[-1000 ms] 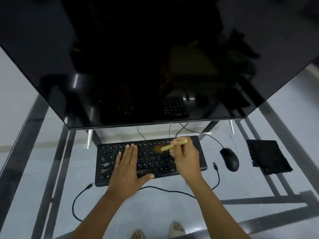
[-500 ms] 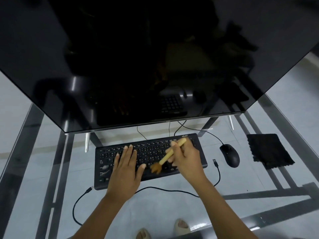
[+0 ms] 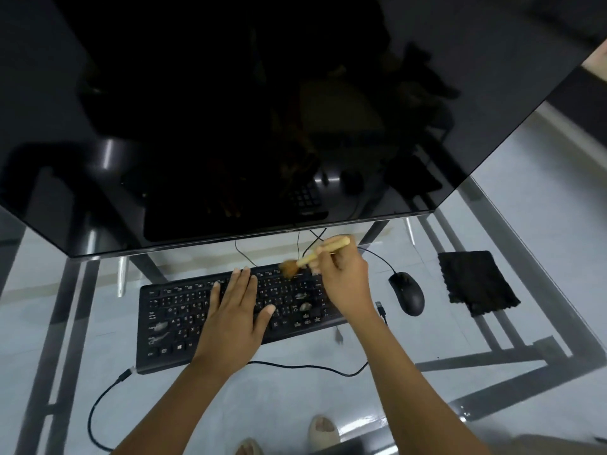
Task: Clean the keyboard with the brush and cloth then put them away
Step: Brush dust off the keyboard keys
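A big dark monitor [image 3: 262, 110] fills the top of the view, screen off, w/ dim reflections. Below it, a glass desk [image 3: 328, 405] on a dark metal frame. A black keyboard [image 3: 170, 323] lies on the desk just in front of the monitor. Left hand [image 3: 235, 311] rests flat on the keys at mid-keyboard, fingers straight. Right hand [image 3: 343, 277] is over the keyboard's right end, fingers curled round a pale wooden brush [image 3: 315, 256]; its blurred tan bristles meet the far key row. A black cloth [image 3: 476, 282] lies flat at the desk's right, well apart from the hands. A black mouse [image 3: 407, 292] sits btwn keyboard and cloth. A thin black cable [image 3: 295, 366] runs along the desk near the keyboard's front edge.
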A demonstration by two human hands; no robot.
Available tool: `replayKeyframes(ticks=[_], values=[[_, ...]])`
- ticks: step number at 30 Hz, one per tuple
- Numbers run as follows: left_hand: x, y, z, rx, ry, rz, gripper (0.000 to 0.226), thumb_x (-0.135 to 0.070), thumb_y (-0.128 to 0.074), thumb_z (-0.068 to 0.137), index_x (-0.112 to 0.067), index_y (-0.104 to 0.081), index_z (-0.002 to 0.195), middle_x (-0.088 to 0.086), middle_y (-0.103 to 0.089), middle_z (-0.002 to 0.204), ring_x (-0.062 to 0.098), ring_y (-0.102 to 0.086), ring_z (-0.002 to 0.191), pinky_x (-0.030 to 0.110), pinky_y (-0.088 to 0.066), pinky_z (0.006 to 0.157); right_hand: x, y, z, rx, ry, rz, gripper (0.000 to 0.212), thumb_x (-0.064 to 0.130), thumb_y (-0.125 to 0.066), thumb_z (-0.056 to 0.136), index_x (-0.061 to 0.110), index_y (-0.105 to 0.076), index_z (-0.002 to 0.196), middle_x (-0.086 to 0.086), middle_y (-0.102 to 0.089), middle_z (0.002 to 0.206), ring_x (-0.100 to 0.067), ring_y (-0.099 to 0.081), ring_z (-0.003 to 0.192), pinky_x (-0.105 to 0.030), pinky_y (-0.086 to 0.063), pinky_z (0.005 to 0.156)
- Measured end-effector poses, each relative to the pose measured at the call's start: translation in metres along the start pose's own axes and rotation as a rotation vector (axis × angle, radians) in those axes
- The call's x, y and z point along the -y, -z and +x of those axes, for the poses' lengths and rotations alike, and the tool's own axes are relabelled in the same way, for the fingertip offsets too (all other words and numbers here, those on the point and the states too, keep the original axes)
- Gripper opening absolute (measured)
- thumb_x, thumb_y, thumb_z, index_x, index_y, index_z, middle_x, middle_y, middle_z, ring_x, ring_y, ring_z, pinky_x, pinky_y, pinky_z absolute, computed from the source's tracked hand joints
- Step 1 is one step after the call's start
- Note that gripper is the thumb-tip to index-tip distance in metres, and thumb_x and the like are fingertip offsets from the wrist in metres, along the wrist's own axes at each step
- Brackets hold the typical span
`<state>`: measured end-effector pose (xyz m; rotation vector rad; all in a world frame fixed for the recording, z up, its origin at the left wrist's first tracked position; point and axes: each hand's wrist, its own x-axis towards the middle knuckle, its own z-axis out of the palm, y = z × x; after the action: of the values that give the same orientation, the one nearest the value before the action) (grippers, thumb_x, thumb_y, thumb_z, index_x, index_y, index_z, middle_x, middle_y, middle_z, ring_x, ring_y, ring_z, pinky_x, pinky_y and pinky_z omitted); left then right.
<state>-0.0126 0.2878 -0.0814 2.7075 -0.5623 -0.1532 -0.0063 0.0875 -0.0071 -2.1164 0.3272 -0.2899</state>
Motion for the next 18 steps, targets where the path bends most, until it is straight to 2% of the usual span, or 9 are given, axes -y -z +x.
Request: replayKeyframes(ticks=[2, 4, 6, 9, 12, 13, 15, 16, 18], values=[[-0.005, -0.001, 0.003, 0.02, -0.017, 0.005, 0.079, -0.062, -0.002, 0.091, -0.012, -0.017, 0.15, 0.001, -0.005, 0.159, 0.011, 0.011, 0.145, 0.042, 0.003, 0.119, -0.006, 0.004, -0.002, 0.072, 0.05, -0.129, 0.005, 0.012, -0.051, 0.098, 0.013, -0.054, 0.093, 0.011, -0.063, 0.069, 0.003, -0.063, 0.064, -0.012, -0.046, 0.059], [-0.01, -0.001, 0.007, 0.04, -0.025, 0.011, 0.081, -0.062, 0.0, 0.089, -0.012, -0.015, 0.151, 0.0, -0.001, 0.159, 0.01, 0.013, 0.145, 0.042, 0.004, 0.119, -0.011, 0.012, -0.002, -0.067, 0.075, -0.152, 0.008, 0.013, -0.049, 0.099, 0.016, -0.053, 0.093, 0.01, -0.064, 0.077, 0.002, -0.062, 0.068, -0.014, -0.045, 0.06], [-0.015, -0.002, 0.01, 0.047, -0.029, -0.002, 0.083, -0.063, 0.002, 0.088, -0.011, -0.015, 0.15, 0.0, 0.0, 0.159, 0.01, 0.013, 0.144, 0.042, 0.005, 0.119, -0.017, 0.022, 0.001, -0.151, 0.029, -0.087, 0.01, 0.016, -0.05, 0.098, 0.022, -0.052, 0.091, 0.006, -0.069, 0.081, -0.004, -0.066, 0.071, -0.021, -0.053, 0.062], [-0.016, -0.004, 0.012, 0.076, -0.026, 0.017, 0.086, -0.063, 0.007, 0.086, -0.012, -0.014, 0.151, 0.001, 0.0, 0.16, 0.01, 0.015, 0.144, 0.04, 0.007, 0.118, -0.025, 0.028, -0.001, -0.008, -0.033, -0.191, 0.007, 0.024, -0.05, 0.098, 0.021, -0.052, 0.092, 0.003, -0.067, 0.075, -0.01, -0.064, 0.065, -0.028, -0.055, 0.062], [-0.015, -0.006, 0.011, 0.084, -0.016, 0.019, 0.085, -0.062, 0.009, 0.086, -0.013, -0.014, 0.151, 0.0, 0.0, 0.16, 0.01, 0.014, 0.144, 0.04, 0.007, 0.118, -0.031, 0.038, -0.005, -0.198, -0.023, -0.159, 0.007, 0.017, -0.051, 0.098, 0.02, -0.054, 0.092, 0.003, -0.064, 0.084, -0.009, -0.062, 0.074, -0.022, -0.049, 0.066], [-0.015, -0.006, 0.011, 0.081, -0.016, 0.016, 0.084, -0.062, 0.008, 0.086, -0.013, -0.014, 0.151, 0.0, -0.001, 0.16, 0.01, 0.014, 0.144, 0.041, 0.007, 0.119, -0.032, 0.042, -0.004, -0.205, -0.054, -0.109, 0.009, 0.017, -0.051, 0.098, 0.021, -0.054, 0.09, 0.001, -0.065, 0.083, -0.012, -0.064, 0.074, -0.023, -0.051, 0.065], [-0.016, -0.007, 0.012, 0.081, -0.023, 0.017, 0.083, -0.061, 0.006, 0.087, -0.013, -0.015, 0.151, 0.0, -0.001, 0.16, 0.01, 0.014, 0.144, 0.04, 0.007, 0.118, -0.035, 0.045, -0.005, -0.048, -0.113, -0.128, 0.009, 0.021, -0.051, 0.098, 0.021, -0.055, 0.089, -0.002, -0.067, 0.077, -0.018, -0.066, 0.068, -0.031, -0.055, 0.063], [-0.015, -0.008, 0.012, 0.081, -0.025, 0.017, 0.082, -0.061, 0.005, 0.088, -0.012, -0.016, 0.15, 0.0, -0.002, 0.16, 0.01, 0.013, 0.144, 0.04, 0.007, 0.118, -0.035, 0.046, -0.007, 0.001, -0.098, -0.196, 0.01, 0.023, -0.051, 0.098, 0.02, -0.055, 0.09, 0.0, -0.066, 0.075, -0.015, -0.064, 0.065, -0.031, -0.054, 0.061], [-0.015, -0.01, 0.011, 0.066, -0.023, 0.014, 0.081, -0.06, 0.002, 0.09, -0.011, -0.018, 0.15, 0.001, -0.004, 0.159, 0.01, 0.012, 0.144, 0.041, 0.006, 0.118, -0.035, 0.048, -0.009, -0.092, -0.029, -0.231, 0.008, 0.019, -0.05, 0.098, 0.018, -0.055, 0.092, 0.006, -0.062, 0.08, -0.006, -0.06, 0.069, -0.021, -0.047, 0.062]])
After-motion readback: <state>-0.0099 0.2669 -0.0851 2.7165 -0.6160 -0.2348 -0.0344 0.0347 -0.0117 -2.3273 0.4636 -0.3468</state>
